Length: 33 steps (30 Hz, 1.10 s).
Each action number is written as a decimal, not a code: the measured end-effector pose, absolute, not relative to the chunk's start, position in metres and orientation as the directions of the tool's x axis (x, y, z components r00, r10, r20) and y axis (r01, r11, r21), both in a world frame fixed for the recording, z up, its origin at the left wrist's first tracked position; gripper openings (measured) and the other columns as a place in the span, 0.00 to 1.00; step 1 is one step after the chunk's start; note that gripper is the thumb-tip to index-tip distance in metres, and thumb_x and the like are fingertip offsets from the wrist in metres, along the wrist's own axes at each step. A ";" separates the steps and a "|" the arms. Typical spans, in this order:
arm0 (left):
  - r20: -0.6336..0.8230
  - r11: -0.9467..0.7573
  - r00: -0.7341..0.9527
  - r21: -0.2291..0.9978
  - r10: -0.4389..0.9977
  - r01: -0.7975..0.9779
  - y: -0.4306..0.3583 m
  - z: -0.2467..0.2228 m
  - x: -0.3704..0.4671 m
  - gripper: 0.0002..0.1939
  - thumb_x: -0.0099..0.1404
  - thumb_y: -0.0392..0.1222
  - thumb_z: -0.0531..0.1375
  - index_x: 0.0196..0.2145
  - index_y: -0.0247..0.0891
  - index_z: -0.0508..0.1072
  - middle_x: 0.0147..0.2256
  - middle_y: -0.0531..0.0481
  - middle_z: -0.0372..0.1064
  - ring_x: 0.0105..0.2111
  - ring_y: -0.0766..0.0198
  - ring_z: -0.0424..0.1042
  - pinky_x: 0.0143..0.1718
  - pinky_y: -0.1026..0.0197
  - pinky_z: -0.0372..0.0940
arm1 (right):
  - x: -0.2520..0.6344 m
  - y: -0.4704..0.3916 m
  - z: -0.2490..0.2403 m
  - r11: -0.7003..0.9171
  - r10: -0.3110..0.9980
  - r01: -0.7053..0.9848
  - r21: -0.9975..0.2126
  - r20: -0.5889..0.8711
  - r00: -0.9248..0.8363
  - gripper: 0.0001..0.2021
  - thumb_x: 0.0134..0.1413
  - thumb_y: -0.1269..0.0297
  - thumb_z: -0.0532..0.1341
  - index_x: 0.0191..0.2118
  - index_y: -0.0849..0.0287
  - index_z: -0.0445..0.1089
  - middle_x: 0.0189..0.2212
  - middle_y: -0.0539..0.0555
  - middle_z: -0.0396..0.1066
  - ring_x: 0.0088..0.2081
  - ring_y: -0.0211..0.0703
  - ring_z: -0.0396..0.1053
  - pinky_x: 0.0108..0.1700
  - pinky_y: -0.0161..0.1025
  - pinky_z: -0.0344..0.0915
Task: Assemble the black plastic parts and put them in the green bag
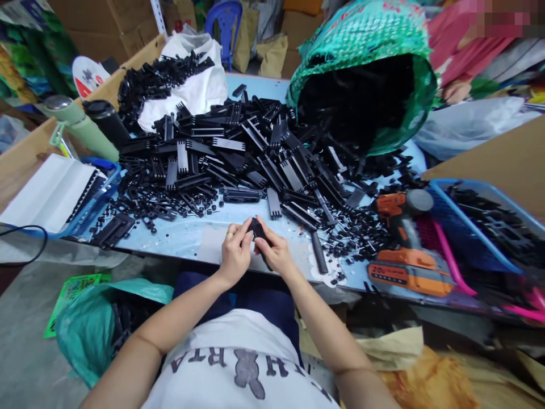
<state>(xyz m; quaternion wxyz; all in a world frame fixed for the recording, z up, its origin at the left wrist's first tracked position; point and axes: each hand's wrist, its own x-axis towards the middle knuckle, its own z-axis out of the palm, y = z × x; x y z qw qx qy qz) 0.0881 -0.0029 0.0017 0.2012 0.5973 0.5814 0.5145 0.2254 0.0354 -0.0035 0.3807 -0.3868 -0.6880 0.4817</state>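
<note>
My left hand (pixel 237 250) and my right hand (pixel 273 245) meet at the table's front edge, both closed on one small black plastic part (pixel 256 228). Fingers and thumbs cover much of it, so its exact shape is hidden. A ring shows on my left hand. Just beyond my hands lies a heap of long black plastic pieces with toothed ends (pixel 238 145). To the right of my right hand, a tool with a black handle (pixel 318 253) rests at the table edge. Small screws and black bits (pixel 355 236) are scattered farther right.
An orange cordless drill (pixel 404 244) lies at the right, beside a blue basket of black parts (pixel 489 221). Behind it a green woven sack (pixel 366 34) gapes open. Papers (pixel 46 193) and a green bottle (pixel 80 125) stand left. A teal bag (pixel 91 324) sits below.
</note>
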 end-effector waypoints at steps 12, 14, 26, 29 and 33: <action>0.416 -0.343 -0.070 0.823 0.907 0.453 0.020 0.004 0.072 0.17 0.68 0.42 0.48 0.52 0.40 0.67 0.40 0.46 0.66 0.41 0.63 0.67 0.45 0.58 0.63 | 0.202 0.030 -0.012 0.283 0.930 0.196 -0.939 0.218 -0.296 0.27 0.59 0.54 0.52 0.63 0.52 0.50 0.44 0.55 0.66 0.24 0.34 0.65 0.32 0.39 0.69; 0.335 -0.211 -0.160 0.831 0.929 0.514 0.018 -0.008 0.074 0.19 0.69 0.42 0.45 0.54 0.39 0.64 0.42 0.43 0.66 0.43 0.60 0.67 0.46 0.55 0.63 | 0.208 0.043 -0.011 0.360 0.887 0.319 -0.877 0.215 -0.409 0.26 0.60 0.55 0.50 0.62 0.53 0.52 0.46 0.55 0.67 0.30 0.38 0.68 0.39 0.41 0.69; 0.020 -0.562 0.569 0.180 0.822 0.807 0.033 -0.026 0.067 0.24 0.61 0.26 0.49 0.53 0.42 0.65 0.38 0.44 0.69 0.42 0.58 0.67 0.56 0.43 0.48 | 0.340 0.268 0.041 -0.065 0.933 0.928 -0.367 0.307 0.187 0.23 0.56 0.70 0.52 0.57 0.71 0.55 0.51 0.71 0.57 0.53 0.57 0.54 0.51 0.50 0.55; 0.011 -0.475 0.477 0.113 0.879 0.873 0.033 -0.031 0.070 0.25 0.59 0.26 0.50 0.54 0.38 0.64 0.39 0.40 0.69 0.40 0.56 0.68 0.46 0.49 0.58 | 0.340 0.295 0.047 -0.144 0.948 0.932 -0.332 0.224 0.226 0.24 0.53 0.76 0.52 0.56 0.74 0.53 0.50 0.74 0.58 0.52 0.57 0.55 0.49 0.48 0.56; 0.020 -0.396 0.395 0.070 0.918 0.916 0.029 -0.035 0.066 0.25 0.61 0.26 0.49 0.56 0.35 0.62 0.38 0.39 0.69 0.38 0.56 0.69 0.40 0.52 0.61 | 0.341 0.297 0.062 -0.132 0.955 0.866 -0.482 0.172 0.242 0.23 0.46 0.79 0.57 0.52 0.75 0.59 0.49 0.74 0.60 0.53 0.57 0.56 0.50 0.48 0.56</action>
